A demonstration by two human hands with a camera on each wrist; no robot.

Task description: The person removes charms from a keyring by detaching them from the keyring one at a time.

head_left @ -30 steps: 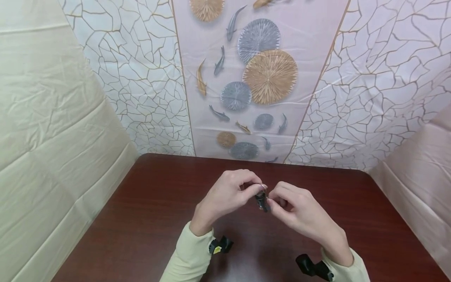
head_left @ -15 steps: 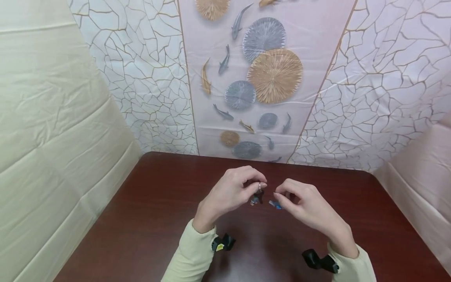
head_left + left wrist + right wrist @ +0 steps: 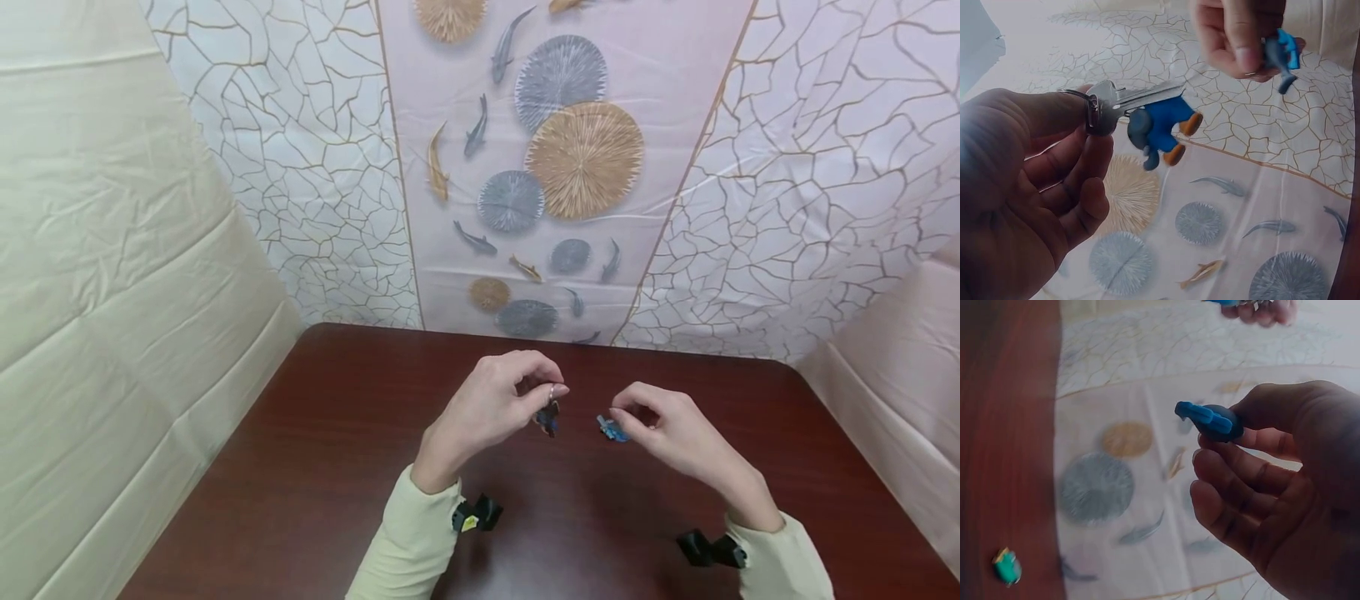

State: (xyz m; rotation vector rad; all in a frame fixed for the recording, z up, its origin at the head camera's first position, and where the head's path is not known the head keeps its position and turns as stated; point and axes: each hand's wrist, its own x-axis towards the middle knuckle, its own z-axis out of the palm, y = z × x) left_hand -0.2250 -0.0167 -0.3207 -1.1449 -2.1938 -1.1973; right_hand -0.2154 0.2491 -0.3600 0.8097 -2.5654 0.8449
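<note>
My left hand [image 3: 487,412] pinches a key ring [image 3: 1071,92] between thumb and fingers, above the table. From it hang a silver key [image 3: 1150,95] and a small blue figure charm [image 3: 1163,122] with a grey head and orange feet. To the right, apart from it, my right hand [image 3: 667,425] holds a small blue and dark grey charm [image 3: 1210,420] between thumb and fingertips. Part of that charm is hidden behind the fingers.
Below the hands is a dark red-brown table [image 3: 360,433]. A small green and yellow trinket [image 3: 1007,567] shows low at the left of the right wrist view. Patterned cloth [image 3: 322,167] hangs behind the table.
Both hands were together at the key ring one second ago. My right hand has moved away to the right with the blue and grey charm, while my left hand stays almost in place.
</note>
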